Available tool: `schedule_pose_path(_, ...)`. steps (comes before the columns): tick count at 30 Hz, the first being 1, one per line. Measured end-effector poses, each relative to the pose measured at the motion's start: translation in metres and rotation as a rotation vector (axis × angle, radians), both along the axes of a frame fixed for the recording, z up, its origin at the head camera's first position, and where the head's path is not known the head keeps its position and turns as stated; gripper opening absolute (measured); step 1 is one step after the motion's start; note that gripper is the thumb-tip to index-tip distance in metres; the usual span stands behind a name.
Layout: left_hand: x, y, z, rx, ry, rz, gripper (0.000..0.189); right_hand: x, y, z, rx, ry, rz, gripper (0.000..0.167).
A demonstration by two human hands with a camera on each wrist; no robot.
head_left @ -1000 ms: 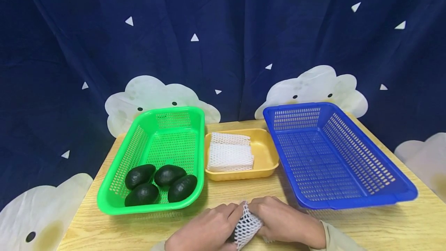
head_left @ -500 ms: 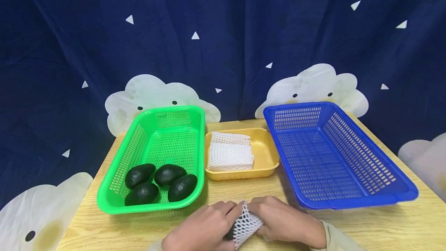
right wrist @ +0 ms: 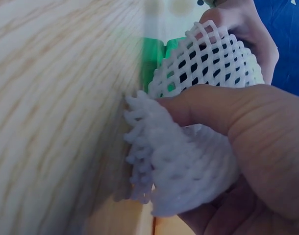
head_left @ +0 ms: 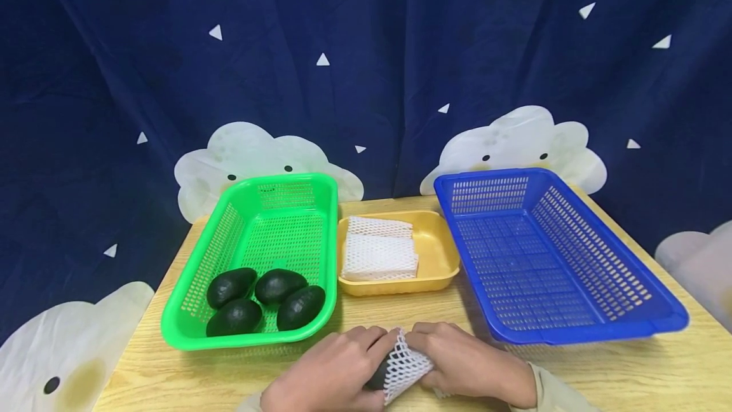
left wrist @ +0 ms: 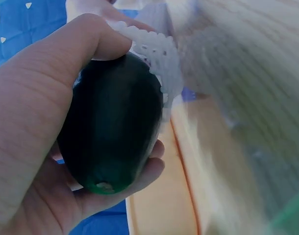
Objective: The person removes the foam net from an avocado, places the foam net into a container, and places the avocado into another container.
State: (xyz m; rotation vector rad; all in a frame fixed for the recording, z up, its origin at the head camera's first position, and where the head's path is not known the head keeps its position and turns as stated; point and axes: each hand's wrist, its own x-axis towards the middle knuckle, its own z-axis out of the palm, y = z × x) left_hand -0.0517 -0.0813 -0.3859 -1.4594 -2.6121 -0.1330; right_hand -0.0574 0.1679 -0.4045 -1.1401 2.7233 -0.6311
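Note:
My left hand (head_left: 337,370) grips a dark green avocado (left wrist: 112,122), thumb on top and fingers curled beneath, its stem end bare in the left wrist view. A white foam net sleeve (head_left: 407,366) covers the avocado's other end. Pinching that sleeve between thumb and fingers is my right hand (head_left: 466,361); in the right wrist view the sleeve's free end flares out past the thumb, its mesh stretched over the dark fruit behind. Both hands meet low over the wooden table, near its front.
At left, a green basket (head_left: 171,310) holds several avocados (head_left: 234,318). A yellow tray (head_left: 437,253) in the middle carries a stack of white foam net sleeves (head_left: 380,256). The blue basket (head_left: 515,272) stands at right. Behind the wooden table (head_left: 189,377) hangs a dark blue curtain (head_left: 366,68).
My left hand has shifted slightly up and to the left, with more of the dark avocado showing beside the sleeve. The right hand stays almost in place.

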Motion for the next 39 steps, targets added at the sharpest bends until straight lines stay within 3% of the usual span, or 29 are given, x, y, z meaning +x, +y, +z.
schedule_pose_path(13,-0.001,-0.005,0.011,0.068,0.061,0.007,0.067,-0.001,0.001,-0.001,0.009,0.047,0.012,0.035)
schedule_pose_path(39,0.001,-0.014,0.025,0.133,0.066,0.042,0.069,-0.001,0.000,-0.001,-0.015,0.022,0.014,0.034)
